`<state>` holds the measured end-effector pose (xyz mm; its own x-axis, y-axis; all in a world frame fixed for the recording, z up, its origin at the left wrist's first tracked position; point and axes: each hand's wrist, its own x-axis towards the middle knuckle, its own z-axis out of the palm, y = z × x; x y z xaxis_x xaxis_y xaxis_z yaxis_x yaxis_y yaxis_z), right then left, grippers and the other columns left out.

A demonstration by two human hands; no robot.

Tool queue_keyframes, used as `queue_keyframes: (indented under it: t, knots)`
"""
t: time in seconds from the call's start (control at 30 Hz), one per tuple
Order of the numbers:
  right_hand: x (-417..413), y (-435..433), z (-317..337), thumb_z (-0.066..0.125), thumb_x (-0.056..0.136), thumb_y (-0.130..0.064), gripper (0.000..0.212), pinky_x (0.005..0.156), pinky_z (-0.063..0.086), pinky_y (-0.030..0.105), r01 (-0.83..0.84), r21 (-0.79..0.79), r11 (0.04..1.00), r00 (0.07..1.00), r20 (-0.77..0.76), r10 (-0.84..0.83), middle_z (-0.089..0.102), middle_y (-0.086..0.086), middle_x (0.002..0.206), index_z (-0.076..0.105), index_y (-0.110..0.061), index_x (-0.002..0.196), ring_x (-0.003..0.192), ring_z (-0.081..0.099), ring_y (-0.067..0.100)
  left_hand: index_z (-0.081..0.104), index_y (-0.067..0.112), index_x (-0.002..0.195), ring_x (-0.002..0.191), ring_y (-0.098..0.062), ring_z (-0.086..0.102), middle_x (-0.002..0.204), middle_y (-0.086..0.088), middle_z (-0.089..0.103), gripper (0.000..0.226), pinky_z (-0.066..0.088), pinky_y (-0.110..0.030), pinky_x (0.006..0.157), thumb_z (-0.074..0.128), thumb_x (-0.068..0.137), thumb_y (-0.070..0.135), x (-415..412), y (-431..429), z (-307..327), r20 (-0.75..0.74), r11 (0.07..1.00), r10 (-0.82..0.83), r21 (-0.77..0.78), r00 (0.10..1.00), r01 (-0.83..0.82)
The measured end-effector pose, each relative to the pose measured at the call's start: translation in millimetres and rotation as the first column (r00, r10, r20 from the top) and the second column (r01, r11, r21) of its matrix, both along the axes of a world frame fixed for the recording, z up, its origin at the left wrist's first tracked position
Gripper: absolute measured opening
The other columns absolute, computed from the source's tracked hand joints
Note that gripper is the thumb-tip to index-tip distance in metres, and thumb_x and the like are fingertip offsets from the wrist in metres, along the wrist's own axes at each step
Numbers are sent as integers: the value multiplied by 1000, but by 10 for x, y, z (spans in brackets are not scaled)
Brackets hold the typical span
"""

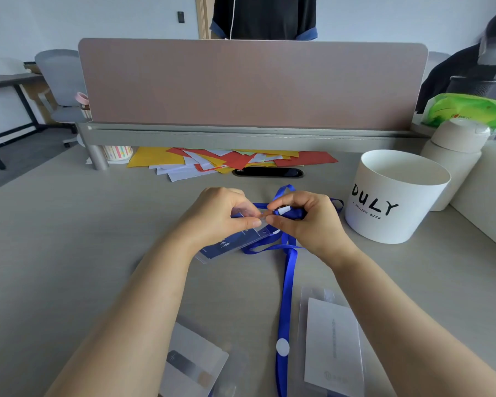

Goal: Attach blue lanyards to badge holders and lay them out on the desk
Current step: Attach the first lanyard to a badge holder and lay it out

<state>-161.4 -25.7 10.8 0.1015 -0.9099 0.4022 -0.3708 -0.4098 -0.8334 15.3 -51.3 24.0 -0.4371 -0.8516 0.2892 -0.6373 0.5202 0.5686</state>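
1. At the near left of the pale grey desk (69,239) lies a clear plastic badge holder with a white and grey card (194,365), partly under my left forearm.
2. My left hand (221,214) is closed in a pinch on the top edge of a clear badge holder with a dark blue card (229,245), whose lower end rests on the desk.
3. My right hand (301,217) is closed around the white clip end (284,210) of a blue ribbon lanyard (285,296), held just beside the holder's top.
4. The lanyard's strap runs toward me, carrying a white oval slider (282,347).
5. Just right of the strap lies another clear badge holder with a white card (332,342).
6. Far right stands a white round tub lettered "DULY" (395,202).
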Motion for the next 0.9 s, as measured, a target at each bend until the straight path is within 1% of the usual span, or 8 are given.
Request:
queue_keyframes:
  t: [0.1, 0.23, 0.33, 0.43, 0.57, 0.67, 0.77, 0.9]
  knots:
    - [9, -8, -20, 73, 75, -6, 24, 69, 53, 21, 11, 6, 1000, 1000, 15, -11, 66, -10, 73, 67, -30, 73, 70, 64, 12, 76, 18, 85, 78, -25, 64, 77, 0, 65, 10, 50, -42, 74, 73, 77, 24, -6, 7, 10, -2, 998, 31, -58, 1000, -31]
    - [7, -4, -19, 73, 75, -4, 26, 68, 50, 11, -17, 7, 1000, 1000, 17, 17, 66, -14, 75, 67, -29, 73, 68, 62, 0, 76, 18, 81, 74, -24, 63, 71, 4, 62, 8, 46, -36, 71, 72, 77, 24, -35, 22, 19, 19, 991, 48, -127, 999, -45]
    - [-3, -6, -15, 74, 74, -4, 27, 70, 51, 12, -25, 2, 1000, 1000, 2, 25, 66, -16, 75, 66, -29, 72, 69, 63, -2, 76, 21, 80, 73, -22, 60, 68, 10, 58, 8, 39, -34, 74, 70, 78, 27, -54, 30, 9, 50, 985, 54, -164, 997, -45]
    - [-11, -15, -16, 73, 75, -4, 22, 73, 51, 11, -10, -17, 1000, 1000, -27, 10, 65, -17, 76, 67, -25, 77, 72, 61, -3, 74, 22, 78, 66, -14, 51, 68, 10, 58, 9, 33, -31, 77, 69, 79, 29, -74, 43, 1, 54, 978, 61, -200, 997, -49]
    - [-3, -11, -20, 72, 77, -5, 17, 72, 48, 7, -2, -35, 999, 998, -56, 0, 64, -19, 76, 68, -19, 86, 72, 60, -7, 74, 19, 80, 61, -4, 47, 62, 15, 51, 11, 28, -25, 70, 69, 79, 29, -74, 45, 8, 51, 979, 40, -200, 998, -29]
    - [-6, -6, -21, 72, 77, -7, 18, 72, 49, 8, 9, -44, 999, 998, -68, -12, 63, -21, 76, 68, -24, 81, 72, 60, -9, 75, 17, 81, 66, -12, 56, 62, 15, 52, 14, 32, -27, 69, 68, 78, 29, -65, 43, 15, 42, 985, 15, -172, 999, -8]
    - [-20, -5, -7, 74, 75, -8, 21, 69, 49, 7, 5, -29, 1000, 999, -39, -6, 63, -23, 72, 66, -28, 76, 69, 61, -8, 75, 16, 82, 71, -17, 63, 68, 9, 59, 23, 44, -32, 67, 64, 73, 35, -59, 46, 33, 17, 991, -5, -133, 1000, 7]
    - [-17, -24, -11, 74, 74, -9, 16, 60, 45, 7, -22, 39, 999, 998, 54, 20, 61, -18, 63, 66, -22, 79, 56, 57, -4, 71, 20, 80, 77, -11, 62, 78, 5, 62, 2, 51, -33, 73, 70, 80, 21, 9, 43, 85, -17, 999, -6, -33, 1000, 5]
